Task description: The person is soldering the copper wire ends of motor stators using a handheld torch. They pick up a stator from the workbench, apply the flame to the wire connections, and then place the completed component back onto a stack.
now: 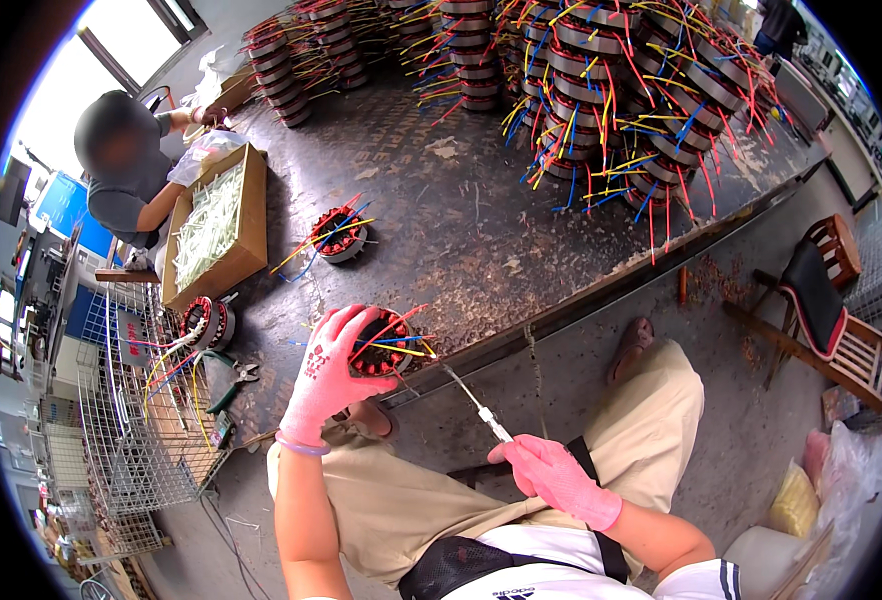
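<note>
Left hand point(323, 375), pink glove: fingers part-curled, gripping a wound stator point(389, 345) between fingertips on its far side and thumb on its near side. Right hand point(558, 478), gloved likewise: fingers folded snugly round a slim tool point(492, 422). Key relation: tool's long axis runs from right fingers up and leftward, tip just beside the stator's right side, near a yellow lead; contact unclear. Left hand nearer the stator. Worn tabletop point(441, 240) spreads beyond the left fingers; a second stator point(341, 236) sits farther off, pliers point(231, 383) lie leftward. Outward: stacked stators point(571, 90) far side, co-worker point(126, 165) far left, chair point(816, 300) well right.
</note>
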A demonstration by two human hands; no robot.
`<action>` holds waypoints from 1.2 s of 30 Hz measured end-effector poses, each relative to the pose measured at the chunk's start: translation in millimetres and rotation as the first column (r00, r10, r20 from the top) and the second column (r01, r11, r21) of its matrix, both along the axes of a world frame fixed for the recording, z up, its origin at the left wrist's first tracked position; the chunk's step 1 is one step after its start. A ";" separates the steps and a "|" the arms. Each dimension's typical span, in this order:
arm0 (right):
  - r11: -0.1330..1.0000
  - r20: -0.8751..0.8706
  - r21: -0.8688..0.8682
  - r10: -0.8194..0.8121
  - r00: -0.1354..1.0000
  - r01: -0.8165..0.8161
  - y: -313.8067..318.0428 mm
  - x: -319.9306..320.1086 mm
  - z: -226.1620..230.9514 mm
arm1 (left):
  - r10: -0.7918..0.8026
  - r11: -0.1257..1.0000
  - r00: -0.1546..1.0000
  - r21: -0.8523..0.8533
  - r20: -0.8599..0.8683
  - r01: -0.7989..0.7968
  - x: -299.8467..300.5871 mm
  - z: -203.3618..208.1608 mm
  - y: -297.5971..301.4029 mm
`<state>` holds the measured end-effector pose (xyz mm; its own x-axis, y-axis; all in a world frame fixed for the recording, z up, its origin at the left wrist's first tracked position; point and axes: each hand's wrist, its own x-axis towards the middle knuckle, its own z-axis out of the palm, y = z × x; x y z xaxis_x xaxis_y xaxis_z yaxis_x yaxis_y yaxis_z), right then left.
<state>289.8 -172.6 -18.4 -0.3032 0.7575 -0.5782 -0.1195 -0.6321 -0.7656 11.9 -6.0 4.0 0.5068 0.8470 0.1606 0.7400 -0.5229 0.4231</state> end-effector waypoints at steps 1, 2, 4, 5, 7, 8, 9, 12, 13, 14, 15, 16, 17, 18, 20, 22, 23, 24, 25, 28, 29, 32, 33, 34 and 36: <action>1.000 0.000 -0.002 -0.001 1.000 0.001 0.1 -0.1 0.6 | -0.001 1.000 1.000 0.000 0.003 0.001 -0.1 0.1 -0.1; 1.000 0.015 0.004 0.005 1.000 -0.005 0.8 0.0 1.7 | -0.002 1.000 1.000 0.002 -0.004 0.002 -0.4 -0.4 -0.1; 1.000 0.043 0.016 0.018 0.999 -0.019 1.9 -0.3 3.8 | -0.002 1.000 1.000 0.006 -0.018 0.002 -1.4 -1.3 -0.1; 1.000 0.028 0.001 0.005 1.000 -0.005 1.4 -0.2 3.2 | -0.009 1.000 1.000 0.018 -0.013 0.009 -1.2 -1.9 0.3; 0.999 -0.002 -0.028 -0.021 1.000 0.021 0.0 0.0 1.4 | -0.023 0.999 1.000 0.040 -0.002 0.023 -0.9 -3.3 1.2; 0.999 -0.014 -0.029 -0.021 1.000 0.020 0.2 -0.2 1.8 | -0.017 0.999 1.000 0.028 -0.004 0.017 -0.6 -2.5 0.8; 0.999 -0.026 -0.029 -0.020 0.999 0.020 0.7 -0.6 2.5 | -0.011 1.000 1.000 0.015 -0.005 0.011 -0.1 -1.1 0.3; 1.000 -0.018 -0.009 -0.011 1.000 0.011 1.0 -1.7 1.6 | -0.008 1.000 1.000 -0.004 -0.001 0.008 -0.1 -0.2 0.2; 1.000 -0.008 0.001 -0.007 1.000 0.007 0.9 -1.8 1.2 | -0.010 1.000 1.000 -0.008 0.002 0.010 -0.3 -0.2 0.3; 1.000 -0.006 -0.005 -0.006 1.000 0.006 1.0 -1.6 1.6 | -0.010 1.000 1.000 -0.002 0.000 0.010 -0.4 -0.8 0.4; 1.000 -0.003 -0.010 -0.006 1.000 0.006 1.5 -1.1 2.6 | -0.011 1.000 1.000 0.003 -0.001 0.011 -0.5 -1.5 0.5; 1.000 0.000 -0.016 -0.005 1.000 0.005 2.0 -0.6 3.5 | -0.012 1.000 1.000 0.008 -0.002 0.012 -0.5 -2.2 0.6; 1.000 0.002 -0.021 -0.003 1.000 0.003 2.5 -0.6 4.6 | -0.014 1.000 1.000 0.012 -0.005 0.014 -0.8 -2.5 0.7; 1.000 0.005 -0.026 -0.002 1.000 0.002 3.0 -0.8 5.6 | -0.016 1.000 1.000 0.016 -0.007 0.016 -1.1 -2.9 0.9; 1.000 0.014 -0.010 0.005 1.000 -0.005 2.8 -1.1 5.9 | -0.017 1.000 1.000 0.018 -0.009 0.017 -2.3 -3.5 1.2; 0.999 0.027 0.031 0.016 1.000 -0.017 2.2 -1.2 5.8 | -0.016 1.000 1.000 0.016 -0.010 0.016 -3.9 -3.8 1.4; 1.000 0.024 0.021 0.016 1.000 -0.017 2.1 -0.5 5.8 | -0.015 1.000 1.000 0.013 -0.010 0.015 -3.4 -3.8 1.6; 1.000 0.021 0.011 0.017 1.000 -0.017 2.3 0.3 6.2 | -0.014 1.000 1.000 0.011 -0.010 0.014 -2.7 -3.3 1.7; 1.000 0.018 0.001 0.018 1.000 -0.018 2.4 0.7 6.3 | -0.013 1.000 1.000 0.008 -0.011 0.013 -2.1 -2.8 1.5; 1.000 0.022 -0.011 0.000 1.000 0.000 0.8 -1.2 -0.1 | -0.009 1.000 1.000 0.007 -0.011 0.009 -0.7 -0.9 0.4; 1.000 0.009 -0.010 -0.007 1.000 0.007 0.5 -1.6 -0.9 | -0.011 1.000 1.000 0.008 -0.007 0.011 -0.6 -1.2 0.6; 1.000 -0.008 -0.014 -0.011 1.000 0.011 0.3 -1.5 -1.1 | -0.012 1.000 1.000 0.008 0.000 0.012 -0.8 -2.0 0.9; 1.000 0.003 -0.020 -0.002 1.000 0.002 1.3 -0.4 0.0 | -0.011 1.000 1.000 0.006 -0.002 0.011 -1.1 -2.1 0.7; 1.000 0.013 -0.027 0.008 1.000 -0.008 1.7 0.4 0.5 | -0.009 1.000 1.000 0.004 -0.004 0.009 -1.4 -2.3 0.6; 1.000 -0.010 0.005 -0.011 1.000 0.011 0.2 0.2 -2.4 | -0.018 1.000 1.000 0.015 -0.005 0.018 -1.1 -2.1 1.0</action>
